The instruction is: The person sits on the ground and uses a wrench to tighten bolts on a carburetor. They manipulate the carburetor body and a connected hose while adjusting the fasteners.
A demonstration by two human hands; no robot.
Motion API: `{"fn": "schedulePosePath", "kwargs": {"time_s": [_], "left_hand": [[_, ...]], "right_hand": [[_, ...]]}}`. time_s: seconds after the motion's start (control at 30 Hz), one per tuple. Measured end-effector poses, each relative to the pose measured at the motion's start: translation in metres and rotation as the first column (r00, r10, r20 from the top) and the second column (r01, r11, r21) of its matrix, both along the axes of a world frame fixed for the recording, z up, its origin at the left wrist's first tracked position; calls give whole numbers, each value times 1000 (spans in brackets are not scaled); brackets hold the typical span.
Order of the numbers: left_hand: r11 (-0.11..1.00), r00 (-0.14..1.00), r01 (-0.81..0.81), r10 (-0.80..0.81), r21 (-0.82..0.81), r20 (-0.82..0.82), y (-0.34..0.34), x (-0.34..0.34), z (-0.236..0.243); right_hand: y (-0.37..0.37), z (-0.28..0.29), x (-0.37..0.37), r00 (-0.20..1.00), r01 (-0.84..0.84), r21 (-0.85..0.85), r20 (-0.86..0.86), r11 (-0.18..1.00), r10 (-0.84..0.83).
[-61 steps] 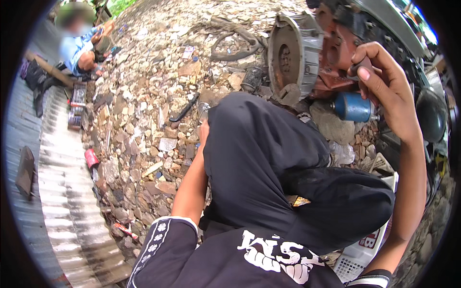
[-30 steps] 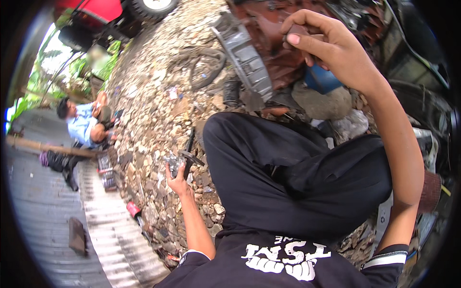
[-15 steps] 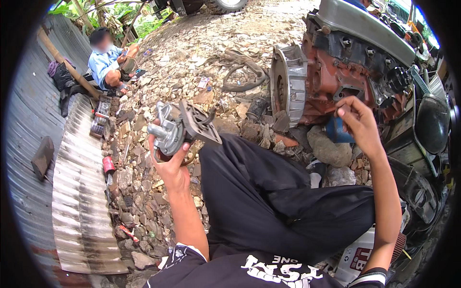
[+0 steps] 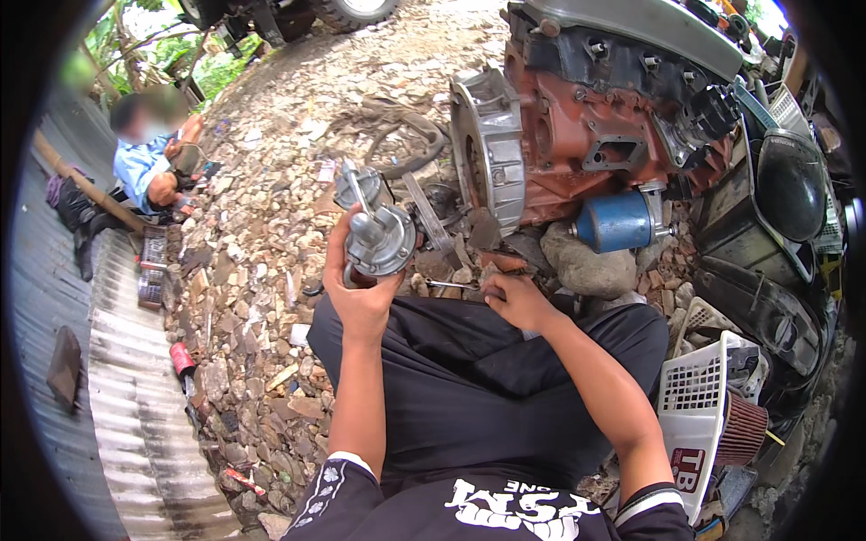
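My left hand (image 4: 359, 298) is closed round a silvery cast-metal part (image 4: 376, 236), shaped like a small pump with a lever, held upright over the gravel. A flat metal piece (image 4: 424, 216) shows just behind it. Low over my crossed legs, my right hand (image 4: 510, 299) grips a thin metal tool (image 4: 451, 283) whose shaft points left. Further forward stands a red-brown engine block (image 4: 577, 126) with a silvery round housing (image 4: 494, 167) on its left end and a blue canister (image 4: 613, 222) low on its front, beside a rock (image 4: 586, 270).
Corrugated sheets (image 4: 135, 379) line the left, with a red can (image 4: 183, 359). A person in light blue (image 4: 149, 171) sits back left. A dark hose (image 4: 415, 144) lies on gravel (image 4: 253, 243), a vehicle wheel (image 4: 356, 7) behind. Plastic baskets (image 4: 695, 388) and dark panels (image 4: 758, 311) crowd the right.
My left hand has brought the metal part up from beside my leg. My right hand has moved down and left from near the engine to the thin tool. My knees sit lower.
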State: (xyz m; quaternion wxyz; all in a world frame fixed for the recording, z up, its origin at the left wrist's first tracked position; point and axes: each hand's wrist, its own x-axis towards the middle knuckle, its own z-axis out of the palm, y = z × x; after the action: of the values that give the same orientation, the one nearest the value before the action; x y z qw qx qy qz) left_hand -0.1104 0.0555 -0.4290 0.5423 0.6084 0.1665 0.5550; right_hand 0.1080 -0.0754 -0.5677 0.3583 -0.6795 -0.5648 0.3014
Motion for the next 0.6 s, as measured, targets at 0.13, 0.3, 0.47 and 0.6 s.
{"fn": "schedulePosePath", "kwargs": {"time_s": [0.13, 0.3, 0.47, 0.6], "left_hand": [[986, 999, 7, 0, -165, 43, 4, 13, -67], [929, 1000, -23, 26, -369, 4, 6, 11, -95], [870, 989, -9, 81, -493, 125, 20, 14, -100], [859, 985, -6, 93, -512, 144, 26, 17, -99]], "right_hand": [[-14, -38, 20, 988, 64, -216, 150, 974, -32], [-10, -77, 36, 945, 136, -223, 322, 965, -59], [-2, -103, 40, 958, 143, -293, 281, 946, -57], [15, -112, 35, 980, 38, -200, 197, 979, 2]]}}
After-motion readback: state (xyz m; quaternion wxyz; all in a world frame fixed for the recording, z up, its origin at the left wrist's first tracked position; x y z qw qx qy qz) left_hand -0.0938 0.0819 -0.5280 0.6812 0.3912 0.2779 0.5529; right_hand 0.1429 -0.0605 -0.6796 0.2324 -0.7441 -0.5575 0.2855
